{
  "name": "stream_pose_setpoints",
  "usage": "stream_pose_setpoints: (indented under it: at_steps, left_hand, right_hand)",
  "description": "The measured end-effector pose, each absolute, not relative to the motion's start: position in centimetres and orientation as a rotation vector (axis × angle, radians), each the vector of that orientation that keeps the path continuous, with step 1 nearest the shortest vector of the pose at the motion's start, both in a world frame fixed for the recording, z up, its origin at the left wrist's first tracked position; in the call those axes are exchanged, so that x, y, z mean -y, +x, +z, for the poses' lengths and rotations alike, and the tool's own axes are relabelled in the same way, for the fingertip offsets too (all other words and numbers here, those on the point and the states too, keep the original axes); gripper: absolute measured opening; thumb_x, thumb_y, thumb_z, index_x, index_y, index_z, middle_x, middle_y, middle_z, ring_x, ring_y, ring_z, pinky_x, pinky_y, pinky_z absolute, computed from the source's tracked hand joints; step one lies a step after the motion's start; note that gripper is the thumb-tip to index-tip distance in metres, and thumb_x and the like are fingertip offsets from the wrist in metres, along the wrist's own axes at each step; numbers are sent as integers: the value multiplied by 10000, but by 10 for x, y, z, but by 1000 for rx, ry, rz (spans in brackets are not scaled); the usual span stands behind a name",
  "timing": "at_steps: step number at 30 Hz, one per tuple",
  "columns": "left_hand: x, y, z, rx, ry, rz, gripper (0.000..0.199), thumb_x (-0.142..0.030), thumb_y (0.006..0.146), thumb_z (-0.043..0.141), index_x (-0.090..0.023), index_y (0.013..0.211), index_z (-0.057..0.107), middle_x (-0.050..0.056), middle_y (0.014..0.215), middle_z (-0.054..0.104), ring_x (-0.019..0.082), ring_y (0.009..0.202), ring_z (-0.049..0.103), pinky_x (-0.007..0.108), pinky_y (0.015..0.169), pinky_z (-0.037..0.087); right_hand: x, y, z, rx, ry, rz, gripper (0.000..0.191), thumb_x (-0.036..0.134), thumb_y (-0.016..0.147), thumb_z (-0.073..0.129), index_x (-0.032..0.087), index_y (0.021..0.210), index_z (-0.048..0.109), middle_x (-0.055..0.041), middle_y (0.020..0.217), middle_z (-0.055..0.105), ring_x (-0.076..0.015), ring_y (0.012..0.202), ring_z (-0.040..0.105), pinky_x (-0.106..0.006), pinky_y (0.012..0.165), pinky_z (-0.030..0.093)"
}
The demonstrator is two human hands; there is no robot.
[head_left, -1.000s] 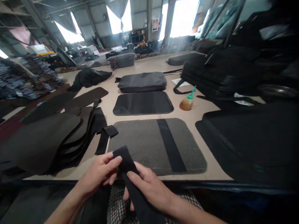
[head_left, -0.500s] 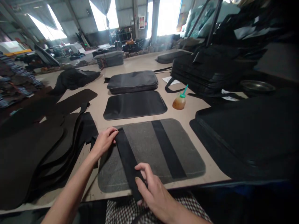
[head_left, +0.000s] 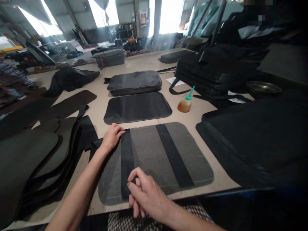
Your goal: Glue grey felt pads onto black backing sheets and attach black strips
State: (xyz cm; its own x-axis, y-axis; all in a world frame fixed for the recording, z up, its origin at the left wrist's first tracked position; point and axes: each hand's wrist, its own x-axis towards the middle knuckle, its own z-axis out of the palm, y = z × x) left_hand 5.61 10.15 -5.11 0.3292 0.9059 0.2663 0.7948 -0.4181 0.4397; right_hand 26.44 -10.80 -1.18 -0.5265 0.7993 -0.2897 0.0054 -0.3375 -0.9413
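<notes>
light: glaring far windows (head_left: 102,14) | interior dim | edges: curved, right side dark

Webbing strap (head_left: 126,157) across felt pad (head_left: 146,160), squeeze bottle (head_left: 184,105) behind

black strap (head_left: 126,157) lying flat across speckled grey felt pad (head_left: 148,157)

A narrow strip of bare surface (head_left: 191,128) runs between the grey felt pad (head_left: 156,163) and the large black panel (head_left: 252,144), where a hand could pass, up to the small oil bottle (head_left: 185,105). Beside the left hand (head_left: 112,138), stacked dark panels (head_left: 36,160) stand in the way.
</notes>
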Motion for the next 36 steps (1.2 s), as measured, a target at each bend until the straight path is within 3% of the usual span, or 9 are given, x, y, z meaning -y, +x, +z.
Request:
stream_pose_setpoints:
  at_steps: [18, 25, 31, 36]
  left_hand:
    - [-101, 63, -50, -1570, 2453, 642, 126, -314, 939, 657, -211, 868, 638, 58, 977, 586, 236, 975, 549, 360, 862, 450]
    - [-86, 74, -44, -1567, 2742, 524, 162, -274, 1001, 561, -185, 1055, 685, 100, 1078, 630, 261, 1049, 512, 379, 866, 410]
    - [-75, 72, -44, -1522, 2883, 369, 282, -329, 1041, 480, -203, 1102, 725, 110, 1065, 700, 291, 1081, 520, 428, 880, 391]
    - [-64, 70, -43, -1574, 2924, 302, 301, -360, 1041, 483, -203, 1180, 699, 109, 1107, 700, 298, 1102, 544, 425, 860, 395]
  right_hand:
    - [110, 265, -15, 1379, -1095, 1902, 113, 325, 1014, 437, 218, 1050, 442, 59, 668, 664, -100, 427, 598, -140, 333, 379]
    - [108, 264, -14, 1505, -1147, 1851, 77, 293, 1013, 454, 218, 1031, 446, 58, 649, 669, -90, 415, 575, -153, 363, 392]
    - [107, 258, -21, 1721, -1201, 1747, 31, 228, 1009, 467, 210, 985, 474, 58, 602, 670, -81, 430, 592, -169, 506, 455]
    - [109, 252, -26, 1842, -1252, 1649, 17, 202, 997, 466, 213, 985, 471, 61, 613, 668, -87, 376, 559, -179, 456, 423]
